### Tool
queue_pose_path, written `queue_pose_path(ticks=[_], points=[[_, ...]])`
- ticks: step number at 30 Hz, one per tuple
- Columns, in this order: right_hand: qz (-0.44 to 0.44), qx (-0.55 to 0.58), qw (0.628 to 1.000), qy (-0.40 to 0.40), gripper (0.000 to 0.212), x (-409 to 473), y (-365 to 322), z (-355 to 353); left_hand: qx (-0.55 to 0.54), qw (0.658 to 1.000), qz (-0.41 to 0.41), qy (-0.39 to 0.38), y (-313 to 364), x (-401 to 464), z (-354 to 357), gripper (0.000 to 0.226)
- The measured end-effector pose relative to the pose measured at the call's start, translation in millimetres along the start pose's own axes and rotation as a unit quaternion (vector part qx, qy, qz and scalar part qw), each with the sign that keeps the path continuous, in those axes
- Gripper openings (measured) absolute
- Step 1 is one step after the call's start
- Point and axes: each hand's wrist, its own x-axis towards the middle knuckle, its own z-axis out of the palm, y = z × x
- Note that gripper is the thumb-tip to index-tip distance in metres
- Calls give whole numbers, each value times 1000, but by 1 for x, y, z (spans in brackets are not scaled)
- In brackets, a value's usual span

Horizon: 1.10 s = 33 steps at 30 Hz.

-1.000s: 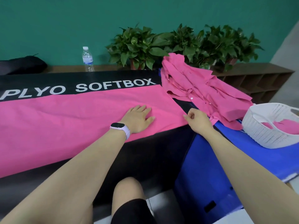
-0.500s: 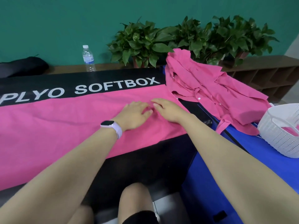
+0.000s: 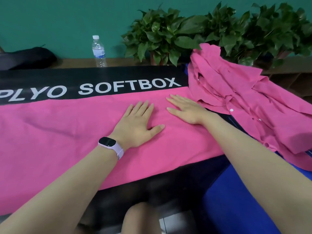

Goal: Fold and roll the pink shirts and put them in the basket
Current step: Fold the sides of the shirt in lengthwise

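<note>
Counted: one flat, folded pink fabric shirt (image 3: 67, 135) across the frame's middle; one heap of crumpled pink button shirts (image 3: 244, 105) at right, number within indeterminable. One clear plastic water bottle (image 3: 99, 51), upper left. One black bag (image 3: 28, 57), far left. Two bare hands; one lilac-strapped wristwatch (image 3: 110, 145).

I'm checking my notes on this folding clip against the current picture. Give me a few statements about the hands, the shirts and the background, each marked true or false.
1. Both hands lie flat on the spread pink shirt. True: left hand, right hand.
2. The right hand wears the watch. False: the left wrist does.
3. A pile of pink shirts lies right of the hands. True.
4. The water bottle lies on its side. False: it stands upright.
</note>
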Motion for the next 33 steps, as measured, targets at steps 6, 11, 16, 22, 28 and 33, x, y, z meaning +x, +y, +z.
queue_pose_path(ticks=[6,11,16,22,28,33], points=[[47,-8,999,14,82,26,27,-7,-43,989,141,2,3,-6,-6,56],[80,-74,994,1,69,16,-3,-23,-6,988,125,-93,5,-1,-9,82],[-28,151,986,61,65,-54,-95,7,18,989,116,-90,8,1,-6,104],[99,32,994,40,90,-112,-54,27,17,993,66,-98,6,-10,-9,120],[147,15,988,43,103,-148,-8,22,2,993,-21,-115,11,-60,-26,93],[-67,-148,976,143,97,-179,-34,46,91,993,67,21,36,-144,-1,95]])
